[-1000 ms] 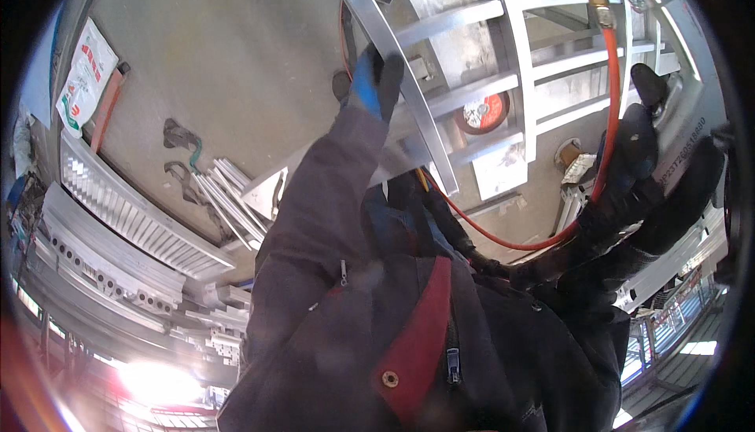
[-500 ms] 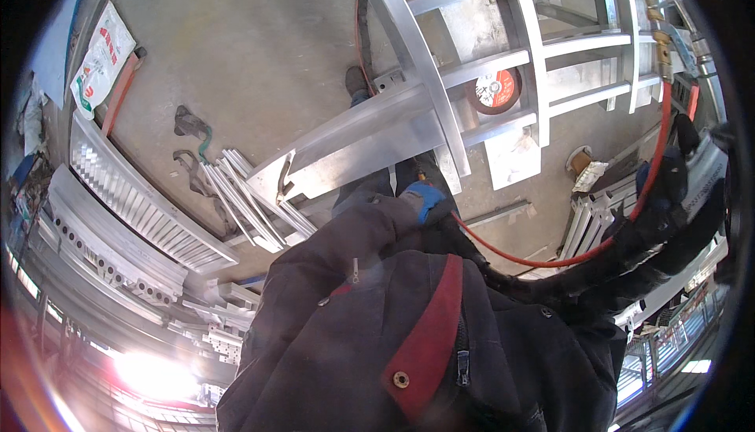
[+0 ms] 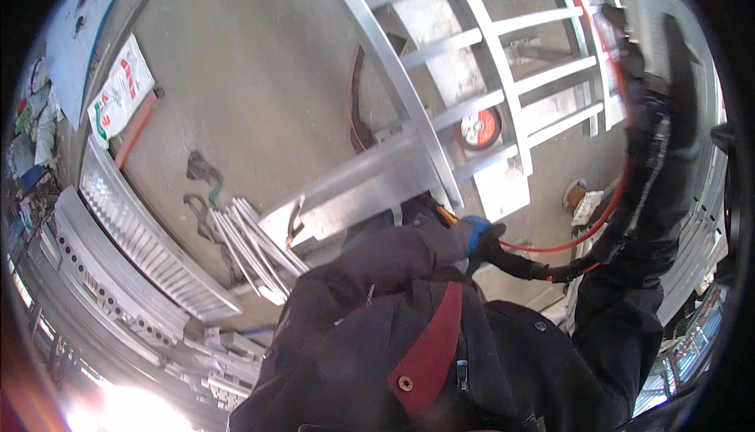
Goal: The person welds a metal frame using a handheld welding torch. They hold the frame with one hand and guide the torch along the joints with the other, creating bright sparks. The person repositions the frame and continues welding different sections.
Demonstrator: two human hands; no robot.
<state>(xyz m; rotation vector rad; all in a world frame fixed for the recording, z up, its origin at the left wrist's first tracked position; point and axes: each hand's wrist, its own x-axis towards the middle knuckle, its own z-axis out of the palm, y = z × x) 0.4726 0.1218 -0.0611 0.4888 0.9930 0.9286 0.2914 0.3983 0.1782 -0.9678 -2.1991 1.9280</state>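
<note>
My left hand [image 3: 481, 237], in a dark glove with a blue cuff, is folded across my chest. It grips the black end piece [image 3: 525, 264] of a red hose [image 3: 591, 229]. The hose loops down and then climbs along my right sleeve. My right hand [image 3: 634, 61], also in a dark glove, is raised high at the right, against the hose and the upright of an aluminium ladder-like frame [image 3: 503, 22]. Its fingers are too dark to make out. My dark jacket with a red tab fills the lower middle.
The aluminium frame lies on a concrete floor [image 3: 259, 78]. A round red disc [image 3: 479, 127] sits under its rungs. Loose aluminium strips [image 3: 252, 250] and ribbed profiles [image 3: 149, 243] lie at the left. A printed sack [image 3: 119, 90] lies at the far left.
My left arm, stretched up toward the frame a second ago, has come down and bent across my chest. My right hand has risen higher at the right.
</note>
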